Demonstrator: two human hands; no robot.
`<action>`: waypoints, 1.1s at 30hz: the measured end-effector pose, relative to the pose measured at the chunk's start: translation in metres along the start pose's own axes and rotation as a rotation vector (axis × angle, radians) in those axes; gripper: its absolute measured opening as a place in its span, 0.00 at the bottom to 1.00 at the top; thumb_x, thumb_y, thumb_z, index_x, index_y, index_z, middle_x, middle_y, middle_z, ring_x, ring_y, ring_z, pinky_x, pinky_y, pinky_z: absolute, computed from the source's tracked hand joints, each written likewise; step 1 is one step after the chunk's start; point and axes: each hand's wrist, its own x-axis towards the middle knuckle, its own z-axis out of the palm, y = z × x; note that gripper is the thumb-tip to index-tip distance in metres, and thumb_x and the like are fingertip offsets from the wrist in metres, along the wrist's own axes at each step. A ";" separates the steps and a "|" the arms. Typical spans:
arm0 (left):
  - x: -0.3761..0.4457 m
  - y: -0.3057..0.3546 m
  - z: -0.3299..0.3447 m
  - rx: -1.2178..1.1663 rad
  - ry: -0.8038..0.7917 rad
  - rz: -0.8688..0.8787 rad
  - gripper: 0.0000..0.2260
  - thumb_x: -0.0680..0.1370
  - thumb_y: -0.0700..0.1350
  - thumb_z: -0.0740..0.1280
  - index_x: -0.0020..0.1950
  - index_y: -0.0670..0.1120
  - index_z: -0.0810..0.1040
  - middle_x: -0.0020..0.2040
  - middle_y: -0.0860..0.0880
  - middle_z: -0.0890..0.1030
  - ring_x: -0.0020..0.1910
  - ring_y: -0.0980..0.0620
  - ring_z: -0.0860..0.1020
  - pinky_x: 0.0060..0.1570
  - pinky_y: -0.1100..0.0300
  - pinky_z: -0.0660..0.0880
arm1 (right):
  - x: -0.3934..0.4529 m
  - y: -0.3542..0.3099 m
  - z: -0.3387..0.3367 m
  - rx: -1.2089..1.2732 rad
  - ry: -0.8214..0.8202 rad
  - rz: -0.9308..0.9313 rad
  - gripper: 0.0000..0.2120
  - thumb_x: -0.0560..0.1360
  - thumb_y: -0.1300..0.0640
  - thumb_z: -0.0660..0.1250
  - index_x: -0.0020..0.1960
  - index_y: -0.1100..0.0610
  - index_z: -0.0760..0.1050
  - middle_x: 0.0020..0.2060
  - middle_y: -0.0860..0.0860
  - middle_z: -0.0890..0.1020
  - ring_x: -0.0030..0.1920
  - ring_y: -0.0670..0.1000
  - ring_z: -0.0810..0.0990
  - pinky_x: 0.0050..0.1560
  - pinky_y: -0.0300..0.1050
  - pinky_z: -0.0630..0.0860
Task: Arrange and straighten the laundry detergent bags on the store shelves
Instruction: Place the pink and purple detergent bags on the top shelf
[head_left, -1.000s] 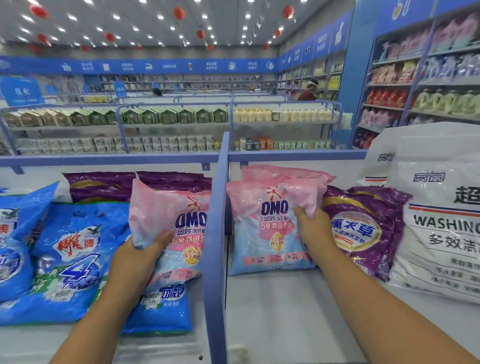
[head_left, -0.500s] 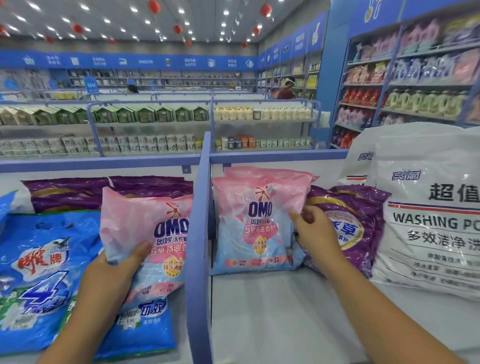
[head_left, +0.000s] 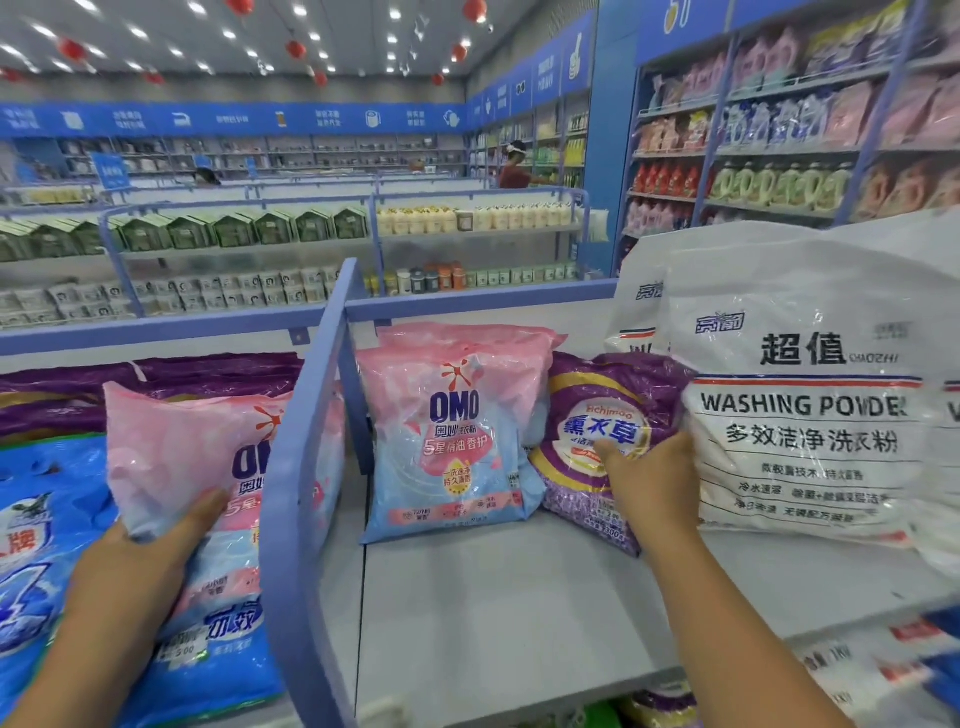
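Purple bag (head_left: 597, 415) (glossy, crumpled) under right hand (head_left: 649, 467).

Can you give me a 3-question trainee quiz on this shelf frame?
1. True or false: the left hand holds a pink OMO bag left of the blue divider.
2. Which bag does the right hand grip? A) white bag B) purple bag C) blue bag
3. Fill in: the OMO bag right of the divider stands between the divider and the ____ bag.

Key
1. True.
2. B, the purple bag; the white bag stands just right of it and the blue bag lies at far left.
3. purple.
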 end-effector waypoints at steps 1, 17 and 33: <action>-0.010 0.011 -0.005 -0.006 -0.029 0.022 0.37 0.63 0.77 0.70 0.59 0.50 0.79 0.50 0.49 0.85 0.45 0.46 0.82 0.43 0.47 0.79 | 0.001 -0.001 0.002 0.018 -0.019 0.024 0.39 0.69 0.43 0.78 0.69 0.63 0.66 0.60 0.60 0.80 0.59 0.63 0.79 0.54 0.54 0.77; -0.039 0.049 -0.010 -0.070 -0.015 -0.056 0.21 0.73 0.62 0.73 0.52 0.45 0.81 0.43 0.45 0.83 0.42 0.43 0.80 0.43 0.49 0.76 | 0.006 -0.001 -0.031 0.206 -0.059 -0.225 0.33 0.73 0.61 0.73 0.75 0.54 0.64 0.65 0.57 0.73 0.65 0.60 0.74 0.64 0.58 0.74; -0.120 0.087 -0.047 -0.358 0.167 -0.049 0.16 0.77 0.55 0.72 0.38 0.44 0.79 0.36 0.45 0.79 0.35 0.45 0.76 0.38 0.49 0.78 | -0.101 -0.017 -0.004 0.139 -0.606 -0.523 0.13 0.77 0.60 0.69 0.60 0.49 0.76 0.58 0.46 0.74 0.63 0.50 0.74 0.59 0.42 0.68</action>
